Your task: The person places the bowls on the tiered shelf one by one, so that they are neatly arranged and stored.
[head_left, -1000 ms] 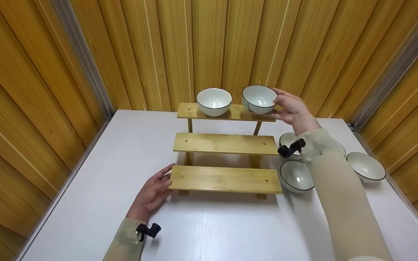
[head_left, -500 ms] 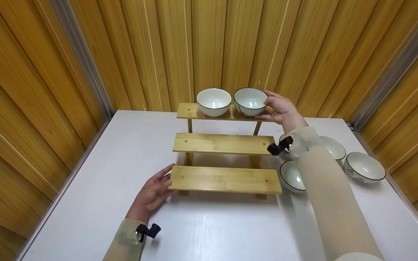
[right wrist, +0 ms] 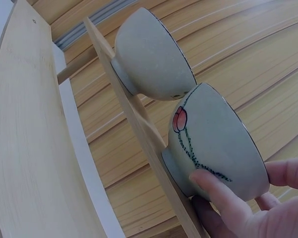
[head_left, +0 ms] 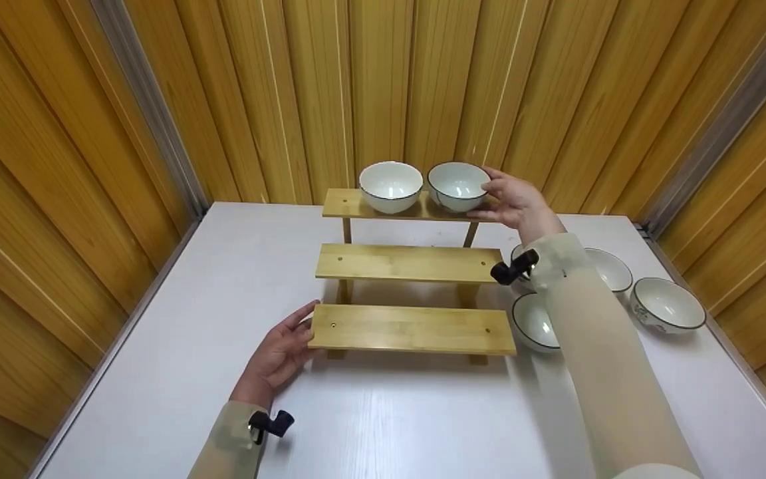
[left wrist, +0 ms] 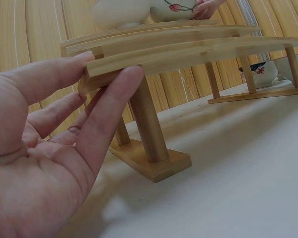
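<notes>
A three-tier wooden display stand (head_left: 413,329) stands on the white table. My left hand (head_left: 283,349) grips the left end of its lowest board, fingers and thumb at the corner in the left wrist view. On the top board, my right hand (head_left: 516,203) holds a white bowl (head_left: 456,187) by its right side. The right wrist view shows that bowl (right wrist: 218,144) with a red bud and green dotted stems, its foot on the board and my thumb on its wall. Just left of it sits another white bowl (head_left: 391,189), upright on the same board.
Several more bowls stand on the table right of the stand, among them a dark-rimmed bowl (head_left: 667,306) and a bowl (head_left: 536,322) near the lowest board. My right forearm partly hides some. Wood-panelled walls (head_left: 383,80) enclose the table (head_left: 237,266) at the back and sides.
The right hand has brought its bowl left and slightly down onto the top board, closer to the other bowl. Over the last half second it has barely moved. The left hand stays in place.
</notes>
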### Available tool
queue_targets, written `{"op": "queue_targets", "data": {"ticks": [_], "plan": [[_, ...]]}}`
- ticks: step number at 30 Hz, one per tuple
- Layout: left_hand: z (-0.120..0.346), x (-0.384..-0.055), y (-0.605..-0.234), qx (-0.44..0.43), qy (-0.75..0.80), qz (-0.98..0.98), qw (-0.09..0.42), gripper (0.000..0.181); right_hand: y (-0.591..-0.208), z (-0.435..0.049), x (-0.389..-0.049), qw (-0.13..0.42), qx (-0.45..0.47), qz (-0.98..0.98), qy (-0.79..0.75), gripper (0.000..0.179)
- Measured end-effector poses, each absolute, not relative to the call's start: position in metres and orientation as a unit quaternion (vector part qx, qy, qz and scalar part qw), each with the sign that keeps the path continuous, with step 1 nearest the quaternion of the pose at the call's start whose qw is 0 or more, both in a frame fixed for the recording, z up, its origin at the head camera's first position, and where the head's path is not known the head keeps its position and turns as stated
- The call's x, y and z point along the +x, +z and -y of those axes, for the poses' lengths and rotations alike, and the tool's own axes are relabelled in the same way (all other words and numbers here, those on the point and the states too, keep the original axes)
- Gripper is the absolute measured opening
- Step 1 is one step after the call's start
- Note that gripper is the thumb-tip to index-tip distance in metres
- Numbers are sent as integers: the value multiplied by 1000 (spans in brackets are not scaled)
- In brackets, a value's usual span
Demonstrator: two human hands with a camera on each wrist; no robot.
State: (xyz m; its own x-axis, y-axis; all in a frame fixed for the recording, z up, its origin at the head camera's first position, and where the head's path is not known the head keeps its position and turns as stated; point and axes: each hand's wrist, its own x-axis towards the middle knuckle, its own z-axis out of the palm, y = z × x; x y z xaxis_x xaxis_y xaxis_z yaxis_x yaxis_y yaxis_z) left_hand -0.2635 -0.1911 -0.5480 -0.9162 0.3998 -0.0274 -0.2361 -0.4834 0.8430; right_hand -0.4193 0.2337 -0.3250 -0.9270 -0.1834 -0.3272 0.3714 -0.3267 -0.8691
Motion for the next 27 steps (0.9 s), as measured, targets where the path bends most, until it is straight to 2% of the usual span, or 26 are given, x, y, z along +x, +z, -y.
{"op": "queue_targets", "data": {"ticks": [13, 16, 22, 27], "plan": [[189, -265, -547, 73, 854, -480, 184, 67, -326, -257, -403, 172, 82, -534, -824, 65], [189, -266, -547, 81, 852, -482, 188, 67, -327, -271, -391, 175, 68, -543, -819, 62], [189, -266, -548, 87, 851, -482, 189, 65, -332, -304, -356, 189, 20, -556, -809, 36], [189, -265, -547, 84, 854, -478, 189, 65, -340, -334, -322, 194, -13, -555, -809, 36]]}}
